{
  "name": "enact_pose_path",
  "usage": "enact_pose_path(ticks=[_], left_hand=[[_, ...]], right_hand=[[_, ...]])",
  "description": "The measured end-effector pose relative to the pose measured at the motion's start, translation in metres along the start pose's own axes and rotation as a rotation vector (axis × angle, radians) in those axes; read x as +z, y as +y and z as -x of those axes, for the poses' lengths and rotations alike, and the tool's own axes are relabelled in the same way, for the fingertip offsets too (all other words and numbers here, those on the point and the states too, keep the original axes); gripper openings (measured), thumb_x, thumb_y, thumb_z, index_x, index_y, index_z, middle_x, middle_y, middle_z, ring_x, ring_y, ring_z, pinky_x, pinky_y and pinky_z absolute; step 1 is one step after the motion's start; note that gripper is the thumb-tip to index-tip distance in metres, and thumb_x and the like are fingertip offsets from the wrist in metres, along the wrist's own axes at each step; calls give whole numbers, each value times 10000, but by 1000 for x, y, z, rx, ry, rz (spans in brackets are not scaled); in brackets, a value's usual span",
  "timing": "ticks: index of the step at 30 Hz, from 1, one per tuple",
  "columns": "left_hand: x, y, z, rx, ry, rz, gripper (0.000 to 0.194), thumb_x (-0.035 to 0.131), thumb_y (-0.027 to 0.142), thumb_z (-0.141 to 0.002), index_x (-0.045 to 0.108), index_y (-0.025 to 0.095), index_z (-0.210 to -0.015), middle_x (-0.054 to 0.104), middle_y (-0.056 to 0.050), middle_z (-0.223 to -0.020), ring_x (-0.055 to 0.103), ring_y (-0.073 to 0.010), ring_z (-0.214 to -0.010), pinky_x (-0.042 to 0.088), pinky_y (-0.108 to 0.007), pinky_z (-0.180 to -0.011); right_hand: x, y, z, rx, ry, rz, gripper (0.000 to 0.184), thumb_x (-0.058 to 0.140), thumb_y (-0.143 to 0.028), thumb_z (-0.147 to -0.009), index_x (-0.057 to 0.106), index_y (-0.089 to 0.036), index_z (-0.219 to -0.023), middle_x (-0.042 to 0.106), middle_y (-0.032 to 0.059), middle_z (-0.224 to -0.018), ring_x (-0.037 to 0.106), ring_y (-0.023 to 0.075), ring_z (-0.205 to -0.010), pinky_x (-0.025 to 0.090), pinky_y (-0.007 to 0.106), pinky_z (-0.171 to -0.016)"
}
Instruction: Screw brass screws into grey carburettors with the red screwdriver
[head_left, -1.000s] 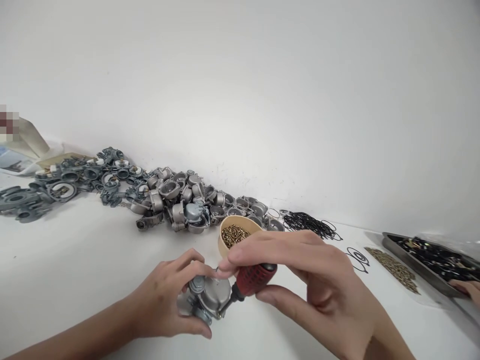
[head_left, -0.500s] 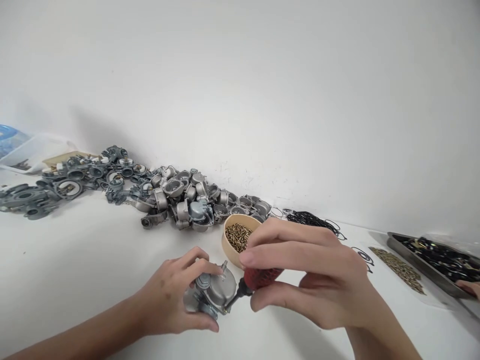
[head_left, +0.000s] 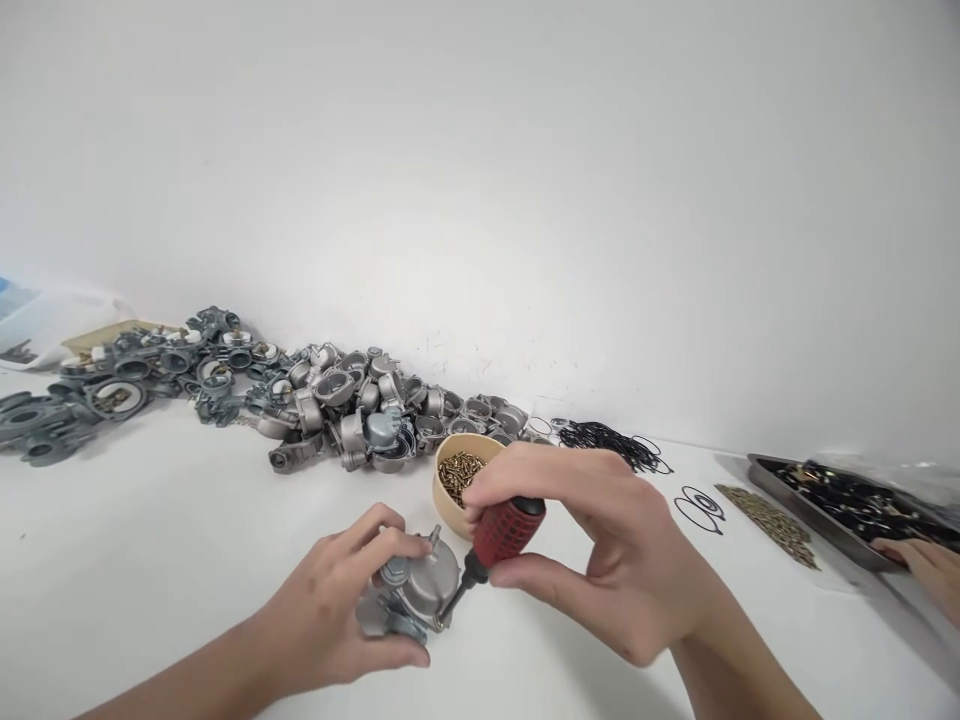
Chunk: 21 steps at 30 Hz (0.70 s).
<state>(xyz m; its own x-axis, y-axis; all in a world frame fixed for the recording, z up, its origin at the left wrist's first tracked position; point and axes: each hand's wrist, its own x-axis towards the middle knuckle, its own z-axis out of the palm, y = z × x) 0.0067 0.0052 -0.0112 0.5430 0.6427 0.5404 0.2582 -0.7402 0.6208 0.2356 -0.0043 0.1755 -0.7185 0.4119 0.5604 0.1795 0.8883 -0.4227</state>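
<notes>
My left hand (head_left: 337, 600) is closed around a grey metal carburetor (head_left: 433, 580), its rounded float bowl facing up. Between the thumb and fingers of my right hand (head_left: 600, 550) is a screwdriver (head_left: 504, 532) with a red and black handle. Its tip meets a brass-coloured screw (head_left: 439, 621) at the near corner of the float bowl. Just beyond both hands stands a cream round bowl (head_left: 444, 505) of brass-coloured screws (head_left: 457, 475), partly covered by my right hand.
Along the wall lie piled float bowls (head_left: 337, 395) and, farther left, carburetor bodies (head_left: 172, 360). Black rubber rings (head_left: 607, 443) and a patch of small brass-coloured parts (head_left: 769, 522) lie to the right. Another person's hand (head_left: 926, 565) touches a metal tray (head_left: 832, 530) of black parts.
My right hand has turned and its fingers have shifted, showing more of the red handle. The screwdriver tip stays at the screw. The view has swung slightly, and more of the other person's hand shows.
</notes>
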Motion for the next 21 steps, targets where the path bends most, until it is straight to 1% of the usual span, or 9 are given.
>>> enact_pose_path(ticks=[3, 9, 11, 13, 15, 17, 19, 20, 21], left_hand=[[1, 1, 0, 10, 10, -32, 574, 820, 491, -859, 513, 309, -1309, 546, -69, -1168, 609, -199, -773, 545, -307, -622], [3, 4, 0, -32, 5, -33, 533, 825, 419, -831, 547, 291, -1268, 553, -57, -1138, 571, -175, -734, 551, -292, -650], [2, 6, -1, -55, -6, -10, 525, 812, 371, -824, 551, 299, -1274, 550, -58, -1159, 569, -163, -710, 565, -294, -655], [2, 7, -2, -80, -32, -10, 534, 800, 318, -809, 553, 309, -1282, 549, -59, -1186, 570, -152, -680, 583, -302, -661], [2, 8, -2, -101, -48, -38, 555, 794, 271, -785, 557, 316, -1286, 554, -61, -1215, 573, -147, -660, 598, -316, -673], [2, 7, -1, -116, -44, -72, 590, 798, 237, -756, 561, 327, -1289, 560, -62, -1254, 575, -148, -657, 610, -335, -698], [3, 4, -1, -123, -40, -80, 629, 804, 222, -736, 560, 346, -1303, 558, -62, -1303, 572, -147, -658, 617, -343, -715], [3, 3, -1, -127, -43, -75, 644, 806, 220, -731, 559, 356, -1309, 554, -61, -1326, 572, -146, -661, 620, -343, -722], [3, 2, -1, -131, -54, -63, 656, 810, 218, -726, 560, 366, -1314, 551, -59, -1346, 577, -147, -668, 622, -337, -723]], right_hand=[[0, -2, 3, 18, -37, -56, 373, 638, -59, -951, 628, -139, -1316, 772, 79, -996, 715, 153, -867, 613, 314, -812], [8, -8, 4, 18, 43, 22, 320, 747, -136, -934, 640, -192, -1231, 762, 8, -845, 703, 120, -746, 610, 253, -723], [4, -11, 5, 28, 59, 32, 319, 761, -151, -924, 648, -189, -1220, 766, 17, -864, 710, 123, -759, 617, 262, -737], [-7, -12, 8, 54, 93, 19, 316, 786, -154, -903, 664, -194, -1191, 779, 46, -933, 733, 140, -797, 634, 274, -738], [-20, -7, 16, 89, 193, 8, 313, 804, -137, -882, 665, -207, -1154, 778, 57, -975, 757, 155, -833, 652, 270, -730], [-31, 6, 28, 140, 374, 54, 291, 800, -128, -878, 639, -211, -1106, 770, 56, -977, 770, 166, -874, 665, 273, -759], [-33, 27, 46, 237, 536, 173, 231, 795, -177, -884, 604, -195, -1012, 762, 74, -994, 771, 180, -904, 660, 287, -789], [-30, 39, 57, 312, 566, 248, 202, 781, -224, -901, 592, -186, -962, 756, 89, -1019, 768, 185, -894, 655, 301, -789], [-25, 52, 68, 379, 565, 345, 212, 766, -274, -912, 575, -181, -901, 751, 98, -1014, 757, 183, -863, 650, 310, -769]])
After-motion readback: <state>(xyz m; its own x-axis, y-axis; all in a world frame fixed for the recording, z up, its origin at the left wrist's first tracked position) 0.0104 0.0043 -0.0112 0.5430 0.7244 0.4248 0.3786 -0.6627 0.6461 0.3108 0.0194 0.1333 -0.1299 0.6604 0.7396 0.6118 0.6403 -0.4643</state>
